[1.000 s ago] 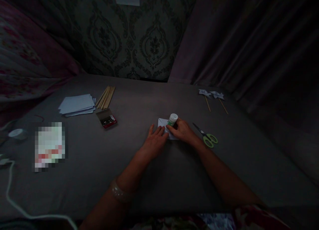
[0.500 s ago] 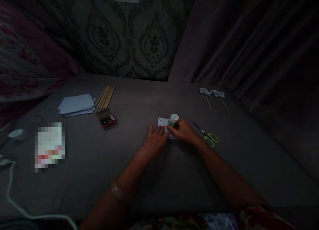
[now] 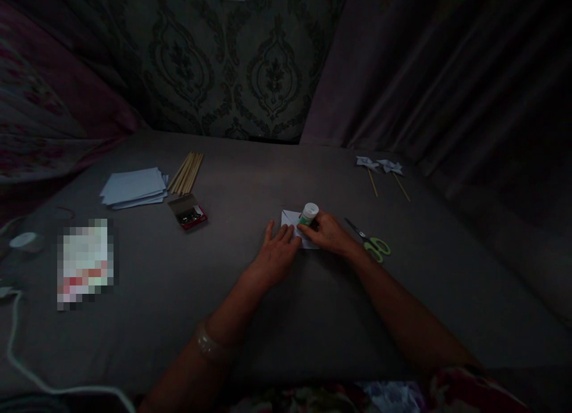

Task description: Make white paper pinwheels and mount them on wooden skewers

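Note:
A white piece of paper (image 3: 290, 217) with crease or cut lines lies on the grey cloth, partly covered by both hands. My left hand (image 3: 277, 255) rests on its lower left part, fingers spread and holding nothing. A white and green glue stick (image 3: 309, 213) is gripped in my right hand (image 3: 328, 233), tilted over the paper; its lower end is hidden by the fingers. Just right of my right hand lie scissors (image 3: 376, 246) with light green handles.
At the left are a stack of white paper (image 3: 133, 188), wooden sticks (image 3: 187, 173), an open small box (image 3: 190, 215) of metal pieces, a blurred packet (image 3: 84, 264), a round white object (image 3: 27, 242) and a white cable (image 3: 31, 377). Two paper pinwheels (image 3: 389, 167) lie back right.
The whole view has shifted slightly, so things appear a little further left and up. Both hands keep nearly the same places on the paper and glue stick.

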`<state>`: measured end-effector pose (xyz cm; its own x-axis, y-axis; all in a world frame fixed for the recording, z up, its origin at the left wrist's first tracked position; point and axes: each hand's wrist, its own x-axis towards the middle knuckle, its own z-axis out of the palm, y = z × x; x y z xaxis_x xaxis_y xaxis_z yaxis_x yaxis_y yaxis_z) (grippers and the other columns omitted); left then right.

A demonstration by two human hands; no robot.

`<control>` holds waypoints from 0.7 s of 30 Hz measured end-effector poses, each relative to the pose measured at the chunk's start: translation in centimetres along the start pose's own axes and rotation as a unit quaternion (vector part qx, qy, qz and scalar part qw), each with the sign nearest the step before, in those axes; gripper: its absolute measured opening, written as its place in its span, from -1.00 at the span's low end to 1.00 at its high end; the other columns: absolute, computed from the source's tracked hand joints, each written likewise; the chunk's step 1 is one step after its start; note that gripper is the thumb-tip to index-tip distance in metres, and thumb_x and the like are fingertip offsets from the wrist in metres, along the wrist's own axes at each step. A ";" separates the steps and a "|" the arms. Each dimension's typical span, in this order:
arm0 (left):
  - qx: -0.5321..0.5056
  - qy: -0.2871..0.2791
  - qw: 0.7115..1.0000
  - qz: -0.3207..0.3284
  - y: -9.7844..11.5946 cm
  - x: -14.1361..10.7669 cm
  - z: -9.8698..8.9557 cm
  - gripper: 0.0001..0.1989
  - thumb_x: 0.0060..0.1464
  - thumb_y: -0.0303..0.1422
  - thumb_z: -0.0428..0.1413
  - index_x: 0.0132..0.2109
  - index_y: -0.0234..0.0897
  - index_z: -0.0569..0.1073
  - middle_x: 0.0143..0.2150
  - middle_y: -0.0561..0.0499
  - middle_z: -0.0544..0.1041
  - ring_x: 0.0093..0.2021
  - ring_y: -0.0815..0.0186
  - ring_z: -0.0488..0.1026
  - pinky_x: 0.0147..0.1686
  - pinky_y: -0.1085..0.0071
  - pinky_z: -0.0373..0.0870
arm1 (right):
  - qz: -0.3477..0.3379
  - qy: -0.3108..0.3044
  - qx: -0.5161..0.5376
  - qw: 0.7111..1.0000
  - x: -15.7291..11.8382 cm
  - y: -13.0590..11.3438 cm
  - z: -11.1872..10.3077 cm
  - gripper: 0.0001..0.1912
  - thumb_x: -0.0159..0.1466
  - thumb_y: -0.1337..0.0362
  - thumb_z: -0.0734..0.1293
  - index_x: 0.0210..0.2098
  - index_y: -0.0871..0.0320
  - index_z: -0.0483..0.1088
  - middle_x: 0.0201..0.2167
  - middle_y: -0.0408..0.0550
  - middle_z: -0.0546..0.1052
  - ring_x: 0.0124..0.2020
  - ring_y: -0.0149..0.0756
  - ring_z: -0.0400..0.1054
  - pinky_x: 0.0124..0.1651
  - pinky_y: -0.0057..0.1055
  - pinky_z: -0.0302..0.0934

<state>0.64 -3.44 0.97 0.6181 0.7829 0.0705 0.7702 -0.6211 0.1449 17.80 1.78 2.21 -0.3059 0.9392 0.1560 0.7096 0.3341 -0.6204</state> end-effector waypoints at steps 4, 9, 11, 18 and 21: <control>0.004 0.006 1.000 -0.001 0.1 0.0 0.1 -0.66 0.12 -0.56 -0.11 0.03 -0.31 0.33 0.21 -0.26 0.33 0.27 0.05 0.17 0.27 -0.17 -0.23 | 0.003 0.003 -0.002 1.000 0.1 0.2 -0.1 -0.78 0.17 0.18 0.31 -0.26 0.19 0.39 -0.39 -0.05 0.48 -0.38 -0.31 0.33 -0.32 -0.42 0.19; 0.016 0.006 1.000 0.003 0.1 0.1 0.0 -0.66 0.10 -0.54 -0.08 0.03 -0.32 0.32 0.20 -0.26 0.33 0.26 0.03 0.18 0.26 -0.17 -0.21 | -0.009 -0.024 0.005 1.000 0.1 0.2 -0.2 -0.79 0.16 0.19 0.31 -0.26 0.18 0.40 -0.39 -0.07 0.48 -0.41 -0.34 0.32 -0.33 -0.43 0.18; 0.016 -0.001 1.000 0.003 0.2 0.1 -0.1 -0.66 0.10 -0.54 -0.08 0.03 -0.34 0.33 0.20 -0.28 0.32 0.26 0.01 0.17 0.26 -0.18 -0.21 | -0.006 -0.018 0.003 1.000 0.1 0.1 -0.3 -0.80 0.16 0.20 0.31 -0.29 0.20 0.39 -0.39 -0.07 0.48 -0.42 -0.34 0.31 -0.34 -0.43 0.17; 0.011 0.019 1.000 0.004 0.2 -0.1 0.1 -0.69 0.14 -0.47 -0.09 0.03 -0.32 0.33 0.19 -0.27 0.33 0.26 0.02 0.17 0.26 -0.19 -0.25 | -0.013 -0.040 0.017 0.999 0.2 -0.3 -0.4 -0.82 0.15 0.22 0.31 -0.31 0.19 0.39 -0.40 -0.09 0.47 -0.42 -0.36 0.30 -0.33 -0.43 0.19; 0.012 0.024 1.000 0.004 0.2 -0.1 0.3 -0.71 0.16 -0.45 -0.09 0.02 -0.32 0.33 0.18 -0.26 0.34 0.26 0.02 0.18 0.26 -0.18 -0.25 | -0.019 -0.005 0.019 1.000 0.1 -0.1 -0.3 -0.82 0.15 0.21 0.31 -0.31 0.20 0.38 -0.39 -0.07 0.47 -0.41 -0.35 0.30 -0.32 -0.42 0.19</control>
<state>0.80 -3.70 0.72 0.6172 0.7777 0.1194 0.7685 -0.6284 0.1203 17.86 1.86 2.56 -0.3391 0.9247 0.1728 0.6731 0.3668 -0.6421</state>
